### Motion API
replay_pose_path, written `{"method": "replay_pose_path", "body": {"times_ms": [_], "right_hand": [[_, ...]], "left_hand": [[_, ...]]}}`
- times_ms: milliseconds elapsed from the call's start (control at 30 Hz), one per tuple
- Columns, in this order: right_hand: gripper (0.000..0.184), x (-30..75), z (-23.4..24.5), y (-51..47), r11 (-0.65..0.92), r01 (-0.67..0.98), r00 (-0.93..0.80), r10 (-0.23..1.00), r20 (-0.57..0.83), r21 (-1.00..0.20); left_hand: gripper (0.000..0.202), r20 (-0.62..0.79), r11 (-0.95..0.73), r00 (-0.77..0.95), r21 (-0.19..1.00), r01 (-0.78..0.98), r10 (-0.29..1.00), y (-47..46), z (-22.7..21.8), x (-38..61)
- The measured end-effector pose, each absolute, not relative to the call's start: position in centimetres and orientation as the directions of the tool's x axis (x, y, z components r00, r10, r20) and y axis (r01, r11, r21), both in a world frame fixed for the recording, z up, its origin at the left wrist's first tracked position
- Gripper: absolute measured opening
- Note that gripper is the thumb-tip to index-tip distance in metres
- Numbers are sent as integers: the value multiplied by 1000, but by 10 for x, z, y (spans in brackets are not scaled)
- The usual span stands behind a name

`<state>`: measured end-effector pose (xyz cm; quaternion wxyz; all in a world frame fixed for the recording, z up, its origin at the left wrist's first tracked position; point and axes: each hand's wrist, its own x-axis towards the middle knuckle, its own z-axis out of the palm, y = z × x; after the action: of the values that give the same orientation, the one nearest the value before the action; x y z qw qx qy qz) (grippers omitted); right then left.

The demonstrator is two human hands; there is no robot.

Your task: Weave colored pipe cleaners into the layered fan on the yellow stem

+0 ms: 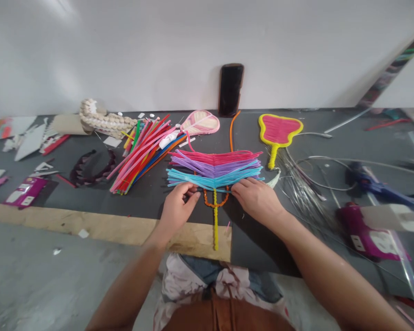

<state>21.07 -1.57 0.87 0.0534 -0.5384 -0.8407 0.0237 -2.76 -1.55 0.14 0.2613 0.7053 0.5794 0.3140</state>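
Observation:
In front of me lies a fan-like piece of fuzzy pipe cleaners, banded red [214, 158], purple [214, 169] and light blue [212, 179]. A twisted yellow stem [215, 225] runs down from its middle, crossed by a curved orange braid [212, 205]. My left hand [181, 202] is closed at the lower left edge of the blue band, thumb against fingers. Opposite it, my right hand [257, 197] is pinched at the lower right edge. A thin blue pipe cleaner [222, 191] stretches across the stem between both hands; the fingers partly cover its ends.
Left of the piece lies a bundle of colourful pipe cleaners [141, 158]. A phone [230, 89] leans on the wall. A yellow-edged pink fan [280, 130] and a pink-edged fan [200, 123] lie behind. At right are wires [303, 202], a blue glue gun [379, 186] and a purple box [365, 234].

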Motion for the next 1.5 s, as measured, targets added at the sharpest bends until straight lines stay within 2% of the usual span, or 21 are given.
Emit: {"method": "replay_pose_path", "body": {"times_ms": [100,167,200,267,333,367,433,500,567,700,833,1000,1100,1333,1500], "right_hand": [[23,211,8,-16,428,898,-420,903,87,-104],[22,211,7,-16,434,895,-426,900,91,-104],[22,212,7,-16,436,894,-428,899,92,-106],[23,212,7,-15,432,895,-423,901,96,-112],[24,212,6,-15,426,897,-416,904,103,-115],[25,211,6,-15,426,897,-415,904,107,-116],[24,211,6,-15,433,894,-420,900,115,-116],[24,212,5,-15,442,890,-427,894,134,-115],[25,212,4,-15,448,886,-428,889,164,-120],[25,211,1,-16,467,873,-436,877,203,-143],[24,208,1,-16,475,870,-441,870,220,-136],[28,204,1,-16,468,875,-434,873,222,-128],[28,204,0,-15,452,883,-422,883,207,-129],[23,204,-1,-16,452,879,-418,883,212,-150],[23,206,-3,-17,457,875,-425,883,199,-159]], "left_hand": [[13,130,-224,190,713,665,973,-9,6,-25],[13,192,-367,318,606,706,929,-2,9,-25],[13,229,-468,410,505,725,883,2,11,-26],[15,273,-656,600,229,719,752,11,16,-28],[17,273,-756,734,-35,653,622,19,21,-31],[18,278,-775,773,-130,618,570,23,23,-32],[18,308,-796,818,-229,560,487,29,26,-35],[15,356,-818,829,-234,525,431,33,25,-36],[13,402,-838,814,-173,518,420,36,22,-37],[13,425,-841,765,-15,541,484,38,15,-39],[14,410,-841,759,40,539,506,39,10,-42],[8,408,-854,769,55,518,493,39,6,-42],[15,396,-857,775,63,512,492,40,5,-41],[14,449,-844,766,-48,535,460,38,5,-40],[17,408,-858,777,31,513,480,37,2,-37]]}}
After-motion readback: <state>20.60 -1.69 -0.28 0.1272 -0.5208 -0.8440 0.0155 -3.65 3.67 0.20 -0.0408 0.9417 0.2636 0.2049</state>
